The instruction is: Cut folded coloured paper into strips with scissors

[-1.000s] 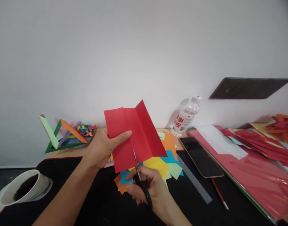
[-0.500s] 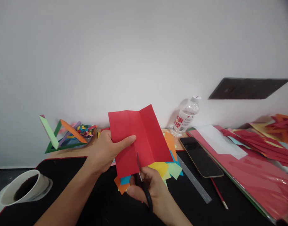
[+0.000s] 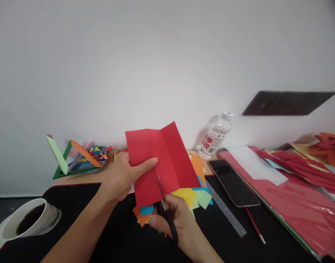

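Note:
My left hand [image 3: 123, 176] pinches the left side of a creased red paper sheet [image 3: 162, 160], thumb across its front, and holds it up above the desk. My right hand [image 3: 176, 220] is closed around black-handled scissors [image 3: 165, 212]. The blades point upward and sit in the sheet's bottom edge, along the middle crease. Under both hands lies a loose pile of coloured paper squares [image 3: 196, 195] in yellow, orange, blue and green.
A black mat [image 3: 115, 237] covers the desk. A white cup [image 3: 22, 221] stands at the left, coloured strips and scraps [image 3: 79, 157] lie behind it. A steel ruler [image 3: 228, 213], phone [image 3: 233, 181], pencil [image 3: 254, 225], water bottle [image 3: 215, 137] and red paper sheets [image 3: 293, 197] lie to the right.
The red sheet came lower and a little to the right. The scissor blades went further up into its bottom edge, then everything held nearly still.

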`<act>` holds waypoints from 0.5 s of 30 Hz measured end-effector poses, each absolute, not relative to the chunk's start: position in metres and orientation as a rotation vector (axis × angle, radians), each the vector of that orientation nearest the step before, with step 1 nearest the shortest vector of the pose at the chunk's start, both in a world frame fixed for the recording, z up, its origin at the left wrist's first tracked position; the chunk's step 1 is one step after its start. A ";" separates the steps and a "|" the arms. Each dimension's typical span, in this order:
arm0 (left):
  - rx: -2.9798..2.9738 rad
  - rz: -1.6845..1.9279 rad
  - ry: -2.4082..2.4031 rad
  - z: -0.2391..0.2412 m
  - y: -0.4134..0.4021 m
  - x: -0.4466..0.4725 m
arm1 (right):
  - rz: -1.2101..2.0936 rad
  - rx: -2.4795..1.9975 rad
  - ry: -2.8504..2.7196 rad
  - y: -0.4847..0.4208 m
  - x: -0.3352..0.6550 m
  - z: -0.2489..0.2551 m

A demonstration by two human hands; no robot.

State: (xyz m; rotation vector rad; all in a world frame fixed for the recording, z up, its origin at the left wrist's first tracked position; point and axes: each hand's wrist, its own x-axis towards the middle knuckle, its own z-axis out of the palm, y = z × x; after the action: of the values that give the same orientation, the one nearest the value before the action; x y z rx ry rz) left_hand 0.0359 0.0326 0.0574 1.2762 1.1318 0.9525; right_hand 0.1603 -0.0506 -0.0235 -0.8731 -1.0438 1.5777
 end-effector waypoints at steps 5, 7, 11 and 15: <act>1.264 0.958 1.125 0.057 0.032 0.036 | 1.582 -0.923 -1.036 -0.051 0.159 -0.023; 1.260 0.958 1.113 0.056 0.032 0.036 | 1.567 -0.924 -1.041 -0.051 0.158 -0.022; 1.260 0.958 1.108 0.056 0.033 0.035 | 1.562 -0.929 -1.057 -0.051 0.158 -0.023; 1.274 0.961 1.113 0.055 0.033 0.035 | 1.570 -0.989 -1.057 -0.051 0.159 -0.024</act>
State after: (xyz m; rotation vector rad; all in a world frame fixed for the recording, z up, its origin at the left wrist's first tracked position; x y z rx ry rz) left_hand 0.0349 0.0333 0.0550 1.2742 1.1127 0.9610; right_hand 0.1587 -0.0510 -0.0239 -0.9885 -1.0574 1.5698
